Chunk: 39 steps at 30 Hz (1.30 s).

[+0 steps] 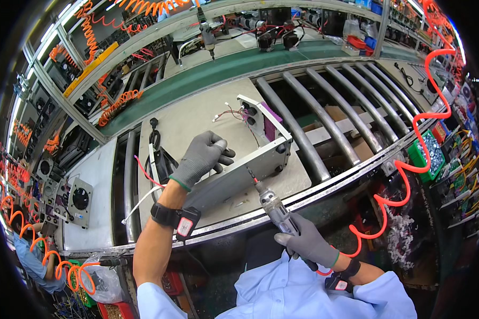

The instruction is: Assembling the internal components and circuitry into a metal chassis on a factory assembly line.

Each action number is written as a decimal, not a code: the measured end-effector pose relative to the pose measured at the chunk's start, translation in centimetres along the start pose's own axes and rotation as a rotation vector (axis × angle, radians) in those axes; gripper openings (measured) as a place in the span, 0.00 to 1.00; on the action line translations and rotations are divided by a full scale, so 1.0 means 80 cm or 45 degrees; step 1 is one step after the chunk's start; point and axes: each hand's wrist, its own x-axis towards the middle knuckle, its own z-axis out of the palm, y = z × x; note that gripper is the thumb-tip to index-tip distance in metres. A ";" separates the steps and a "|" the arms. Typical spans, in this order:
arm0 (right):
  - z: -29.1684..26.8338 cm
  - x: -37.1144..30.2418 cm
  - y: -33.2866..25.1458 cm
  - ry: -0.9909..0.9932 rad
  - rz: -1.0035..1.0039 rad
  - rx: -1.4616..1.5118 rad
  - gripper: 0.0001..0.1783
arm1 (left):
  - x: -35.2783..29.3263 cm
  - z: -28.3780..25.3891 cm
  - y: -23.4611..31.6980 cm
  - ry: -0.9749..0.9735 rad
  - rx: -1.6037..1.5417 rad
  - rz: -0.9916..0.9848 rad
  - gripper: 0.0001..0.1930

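My right hand, in a grey glove, is wrapped round a pneumatic screwdriver. Its bit points up at the outer side of a grey metal chassis, near that wall. My left hand, gloved too, is at the chassis's near top edge with its fingers curled; whatever they hold, if anything, is hidden. A purple part is fixed inside the chassis's right end, and thin wires with white connectors hang there. The chassis stands on a pale board. Black cable lies at its left.
Steel rollers run to the right of the board. An orange coiled hose hangs at the right, near a green bin of screws. Another unit with a fan stands at the left. A co-worker is at the lower left.
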 end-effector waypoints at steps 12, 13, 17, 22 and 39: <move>-0.002 -0.001 -0.005 -0.002 -0.015 0.056 0.24 | 0.025 -0.008 -0.020 -0.376 0.108 0.140 0.13; -0.002 -0.002 -0.006 -0.010 -0.002 0.075 0.24 | 0.027 -0.008 -0.018 -0.421 0.163 0.142 0.13; -0.003 -0.002 -0.009 -0.039 0.014 0.091 0.25 | 0.036 -0.004 -0.007 -0.511 0.342 -0.081 0.13; -0.007 -0.006 -0.018 -0.086 0.084 0.042 0.25 | 0.041 0.005 0.002 -0.581 0.451 -0.179 0.11; -0.011 -0.006 -0.022 -0.138 0.086 0.045 0.23 | 0.051 0.011 -0.015 -0.663 0.317 -0.217 0.08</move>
